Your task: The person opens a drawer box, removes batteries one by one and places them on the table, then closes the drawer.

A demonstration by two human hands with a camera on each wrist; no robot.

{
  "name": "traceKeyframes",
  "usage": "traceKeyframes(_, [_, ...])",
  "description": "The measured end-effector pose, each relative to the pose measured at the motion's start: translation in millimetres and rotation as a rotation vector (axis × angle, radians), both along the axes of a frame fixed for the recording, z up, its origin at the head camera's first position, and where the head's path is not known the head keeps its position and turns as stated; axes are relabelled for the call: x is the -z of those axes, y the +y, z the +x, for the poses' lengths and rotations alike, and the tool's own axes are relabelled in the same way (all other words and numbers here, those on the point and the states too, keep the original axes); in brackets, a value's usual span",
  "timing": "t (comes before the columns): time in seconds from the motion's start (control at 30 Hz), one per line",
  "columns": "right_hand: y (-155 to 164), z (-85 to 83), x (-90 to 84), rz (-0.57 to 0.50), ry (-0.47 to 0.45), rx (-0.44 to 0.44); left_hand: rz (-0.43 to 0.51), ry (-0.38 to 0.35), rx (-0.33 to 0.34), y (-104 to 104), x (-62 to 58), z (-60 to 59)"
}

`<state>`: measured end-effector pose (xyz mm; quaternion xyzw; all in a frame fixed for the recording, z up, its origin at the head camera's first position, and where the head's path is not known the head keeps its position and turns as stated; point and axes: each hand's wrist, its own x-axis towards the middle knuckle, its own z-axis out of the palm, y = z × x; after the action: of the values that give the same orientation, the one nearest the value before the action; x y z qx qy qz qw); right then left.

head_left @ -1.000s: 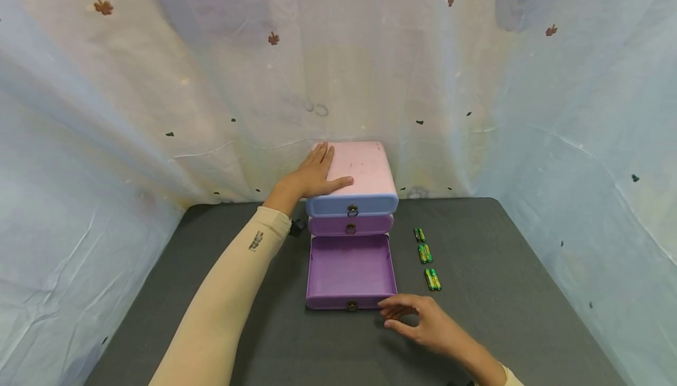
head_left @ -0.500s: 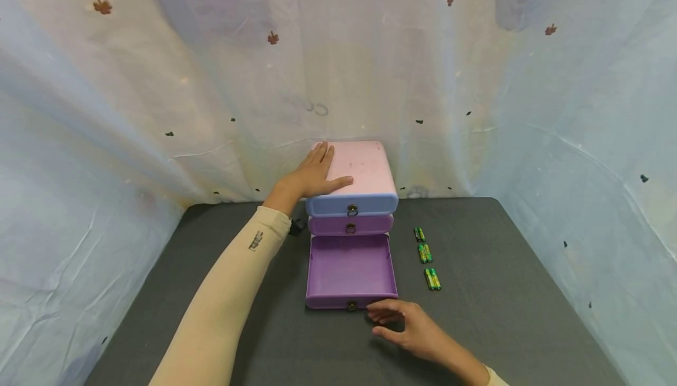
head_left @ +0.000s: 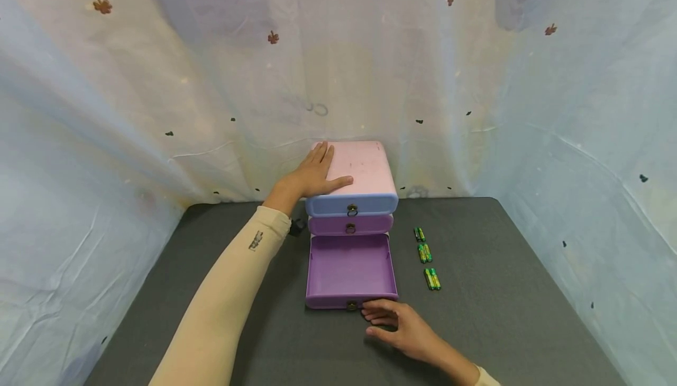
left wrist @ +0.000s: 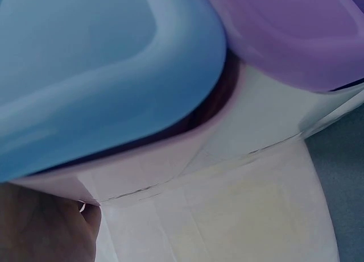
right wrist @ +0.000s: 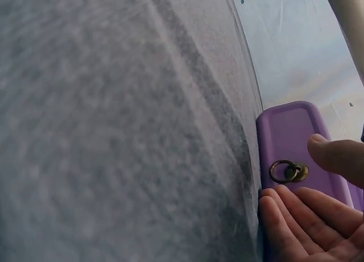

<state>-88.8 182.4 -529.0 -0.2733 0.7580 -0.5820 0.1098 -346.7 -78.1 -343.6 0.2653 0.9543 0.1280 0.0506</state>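
A small drawer cabinet with a pink top (head_left: 365, 165) stands at the back of the table. My left hand (head_left: 312, 175) rests on that top with fingers spread. Its blue top drawer (head_left: 325, 205) and purple middle drawer (head_left: 325, 225) are pushed in. The purple bottom drawer (head_left: 349, 268) is pulled far out and has nothing in it. My right hand (head_left: 399, 327) is at the right part of this drawer's front, fingers fairly straight and thumb apart. In the right wrist view the fingertips lie close beside the brass ring pull (right wrist: 284, 171), not around it.
Several green batteries lie in pairs right of the cabinet: a far pair (head_left: 419, 234), a middle pair (head_left: 425, 253) and a near pair (head_left: 432, 279). A patterned curtain (head_left: 444, 80) hangs behind and around the dark grey table (head_left: 492, 315).
My right hand has moved left along the front of the bottom drawer, closer to the ring pull. The left hand, the drawers and the batteries have stayed in place.
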Motion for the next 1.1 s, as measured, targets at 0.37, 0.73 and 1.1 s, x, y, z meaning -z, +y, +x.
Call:
traceKeyframes(0.37, [-8.5, -1.6, 9.8, -0.104, -0.041, -0.012, -0.021, -0.003, -0.01, 0.5, 0.3, -1.5])
traceKeyframes(0.73, [-11.2, -1.2, 12.0, -0.213, -0.235, -0.05, -0.013, 0.0, -0.005, 0.3, -3.2, 2.5])
traceKeyframes(1.1, [-16.3, 0.7, 8.3, -0.318, -0.4, -0.082, 0.009, 0.025, 0.011, -0.9, -3.4, 6.1])
